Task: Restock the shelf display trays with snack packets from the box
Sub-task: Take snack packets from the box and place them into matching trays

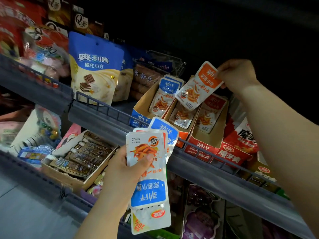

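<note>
Dark grey metal shelf [103, 121] slants across view, front edge just behind left-hand fingers [146, 158]. Low wire rail [103, 105] along lip, up-left of them. Below-left of same fingers, second shelf [34, 176]; beyond it, grey floor [25, 219]. Above right-hand fingers [224, 73], black, unlit space. Light falls only on shelf fronts.

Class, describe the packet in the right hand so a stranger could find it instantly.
Find the upper grey shelf, then its row of cardboard display trays. Above the orange-fronted middle tray, the right hand pinches one snack packet by its top. Its top band is orange; the tray packets beside it show blue and red.
</note>
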### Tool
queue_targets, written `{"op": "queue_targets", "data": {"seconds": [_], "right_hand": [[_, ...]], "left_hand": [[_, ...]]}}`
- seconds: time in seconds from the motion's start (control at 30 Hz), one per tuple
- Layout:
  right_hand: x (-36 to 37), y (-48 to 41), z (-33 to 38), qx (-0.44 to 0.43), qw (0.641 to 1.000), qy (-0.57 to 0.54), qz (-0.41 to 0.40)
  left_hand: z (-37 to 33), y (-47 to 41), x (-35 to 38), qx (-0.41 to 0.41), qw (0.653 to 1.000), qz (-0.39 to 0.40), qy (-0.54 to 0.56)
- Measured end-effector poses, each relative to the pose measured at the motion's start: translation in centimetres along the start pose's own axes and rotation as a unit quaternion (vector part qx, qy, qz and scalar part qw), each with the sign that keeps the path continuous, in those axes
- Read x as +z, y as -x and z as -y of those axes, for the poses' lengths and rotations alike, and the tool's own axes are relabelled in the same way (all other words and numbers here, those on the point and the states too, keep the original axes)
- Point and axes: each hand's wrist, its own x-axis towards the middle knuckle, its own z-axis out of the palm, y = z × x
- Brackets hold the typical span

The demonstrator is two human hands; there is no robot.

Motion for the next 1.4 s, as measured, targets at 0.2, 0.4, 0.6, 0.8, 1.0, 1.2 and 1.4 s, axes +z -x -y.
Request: {"op": "queue_targets", "data": {"seconds": [0.2,0.4,0.6,0.8,1.0,1.2,1.4], "right_hand": [[-1.4,0.1,-0.3,-0.015,0.999,0.0,0.048],[0.3,1.0,-0.2,-0.032,0.983,0.057,0.171],[2.5,1.1,-1.0,0.017,0.978,0.037,0.206],[4.7,0.9,-2.7,0.083,0.99,-0.066,0.096],[6.5,0.8,-3.3,0.079,0.995,-0.057,0.015],[6.8,0.8,-3.3,0.076,0.997,-0.003,0.025],[5.7,1.3,-2.0,0.065,0.998,0.005,-0.01]], "left_hand": [[0.1,0.0,0.0,-0.006,1.0,0.003,0.01],[0.1,0.2,0.4,-0.01,1.0,0.006,0.006],[0.1,0.0,0.3,-0.011,1.0,-0.003,-0.001],[0.2,-0.4,0.2,-0.013,1.0,-0.012,0.006],[0.3,-0.7,0.2,-0.01,1.0,-0.015,0.01],[0.4,-0.6,0.2,-0.005,1.0,0.003,0.022],[0.5,-0.3,0.5,-0.006,1.0,0.013,0.024]]}}
